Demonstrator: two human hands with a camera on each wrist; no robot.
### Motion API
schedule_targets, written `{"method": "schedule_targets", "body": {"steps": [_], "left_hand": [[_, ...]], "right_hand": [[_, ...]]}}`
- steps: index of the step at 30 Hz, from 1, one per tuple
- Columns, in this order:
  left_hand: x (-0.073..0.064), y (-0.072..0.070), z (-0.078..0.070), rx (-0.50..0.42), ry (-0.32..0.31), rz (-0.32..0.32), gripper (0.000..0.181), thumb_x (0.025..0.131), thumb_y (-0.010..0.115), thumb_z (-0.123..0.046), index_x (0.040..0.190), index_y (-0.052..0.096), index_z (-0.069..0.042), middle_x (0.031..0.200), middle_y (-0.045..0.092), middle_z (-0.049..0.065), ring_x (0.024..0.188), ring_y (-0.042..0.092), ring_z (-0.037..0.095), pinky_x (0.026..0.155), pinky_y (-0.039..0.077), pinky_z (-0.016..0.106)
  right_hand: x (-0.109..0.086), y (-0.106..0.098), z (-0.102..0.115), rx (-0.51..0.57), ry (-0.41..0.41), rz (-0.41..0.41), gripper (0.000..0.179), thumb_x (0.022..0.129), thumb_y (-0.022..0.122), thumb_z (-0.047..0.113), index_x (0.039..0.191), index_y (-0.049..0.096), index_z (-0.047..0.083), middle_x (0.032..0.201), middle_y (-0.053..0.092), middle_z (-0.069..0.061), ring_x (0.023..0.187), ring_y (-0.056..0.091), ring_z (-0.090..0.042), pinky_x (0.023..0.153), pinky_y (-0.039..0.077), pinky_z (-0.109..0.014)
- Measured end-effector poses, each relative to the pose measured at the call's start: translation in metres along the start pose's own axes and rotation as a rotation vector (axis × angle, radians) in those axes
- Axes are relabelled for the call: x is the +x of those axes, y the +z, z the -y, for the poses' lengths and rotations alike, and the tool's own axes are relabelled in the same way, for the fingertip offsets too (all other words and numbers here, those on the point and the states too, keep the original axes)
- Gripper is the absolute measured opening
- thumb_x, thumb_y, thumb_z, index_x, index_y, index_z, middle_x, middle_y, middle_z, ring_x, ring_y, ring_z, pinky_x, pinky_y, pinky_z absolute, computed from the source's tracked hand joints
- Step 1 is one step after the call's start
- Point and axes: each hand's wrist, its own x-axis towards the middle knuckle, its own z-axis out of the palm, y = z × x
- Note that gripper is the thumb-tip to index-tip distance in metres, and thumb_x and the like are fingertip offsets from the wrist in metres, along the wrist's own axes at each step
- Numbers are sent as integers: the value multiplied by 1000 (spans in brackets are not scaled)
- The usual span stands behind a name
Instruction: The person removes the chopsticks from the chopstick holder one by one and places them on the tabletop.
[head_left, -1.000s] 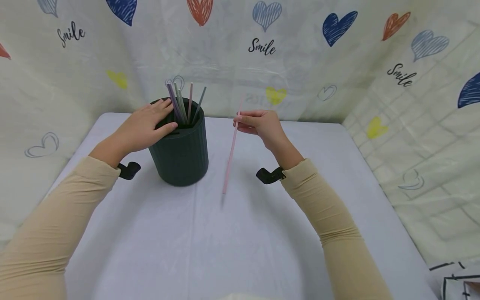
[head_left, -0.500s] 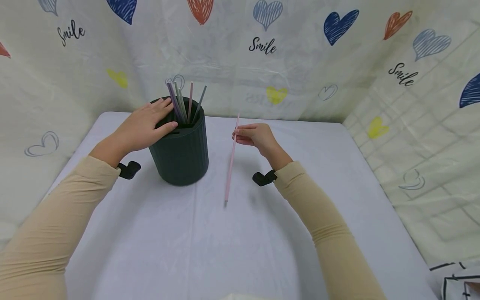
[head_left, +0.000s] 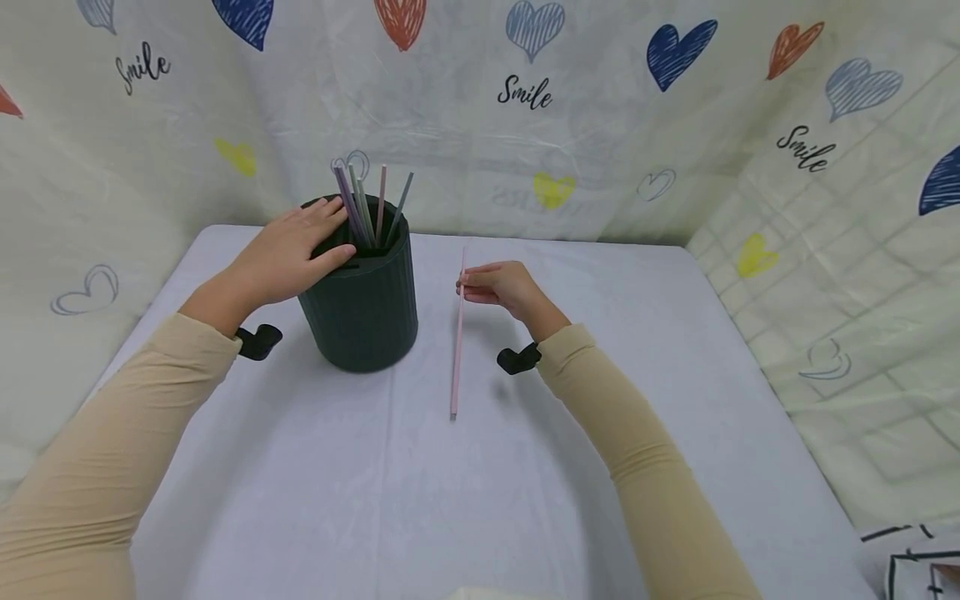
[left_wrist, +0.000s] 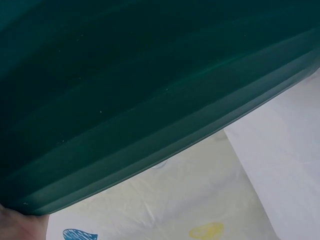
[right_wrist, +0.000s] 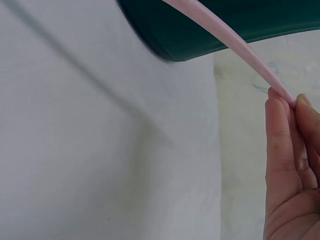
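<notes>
A dark green ribbed pot (head_left: 360,321) stands at the back left of the table, its side filling much of the left wrist view. My left hand (head_left: 288,254) rests on its rim with fingers extended and thumb lying across the top. Several straws (head_left: 363,208) in purple, pale green, pink and grey-blue lean inside the pot. To the right of the pot, my right hand (head_left: 498,287) pinches a long pink straw (head_left: 457,358) near its upper end, between thumb and fingertips. The straw hangs almost upright, its lower end close to the tablecloth. The right wrist view shows this pinch near the pot.
A white cloth (head_left: 420,508) covers the table. Behind and beside it hangs a pale curtain (head_left: 450,125) printed with hearts and words. Each wrist wears a small black camera mount (head_left: 519,359).
My right hand has come down and slightly left with the pink straw, which now stands more upright, its lower end nearer the front. My left hand and the pot have stayed put.
</notes>
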Motion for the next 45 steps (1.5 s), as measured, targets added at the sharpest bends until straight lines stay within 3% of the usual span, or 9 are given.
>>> {"method": "schedule_targets", "body": {"steps": [9, 23, 35, 45], "left_hand": [[1, 0, -1, 7, -5, 0, 70, 97, 28, -53, 150, 13, -10, 156, 8, 12, 143, 8, 34, 117, 7, 50], [1, 2, 2, 5, -3, -12, 71, 96, 26, -55, 149, 13, -10, 156, 8, 10, 144, 6, 32, 117, 7, 49], [1, 2, 1, 4, -4, -14, 70, 96, 28, -54, 150, 14, -11, 156, 9, 10, 144, 7, 32, 117, 7, 49], [1, 3, 1, -4, -9, -17, 71, 96, 27, -55, 150, 14, -10, 156, 8, 10, 144, 6, 32, 116, 7, 50]], "right_hand": [[13, 6, -19, -35, 37, -32, 22, 81, 69, 3, 102, 67, -4, 84, 72, -12, 71, 70, -17, 70, 58, -30], [27, 8, -40, -22, 138, -67, 22, 79, 71, 4, 100, 69, -3, 85, 71, -11, 72, 70, -16, 73, 57, -28], [34, 8, -52, 26, 208, -131, 20, 77, 73, 2, 96, 71, -2, 76, 71, -10, 65, 69, -16, 69, 58, -29], [31, 10, -52, -87, 222, -143, 23, 73, 77, 4, 94, 70, -1, 79, 72, -11, 66, 70, -16, 68, 58, -28]]}}
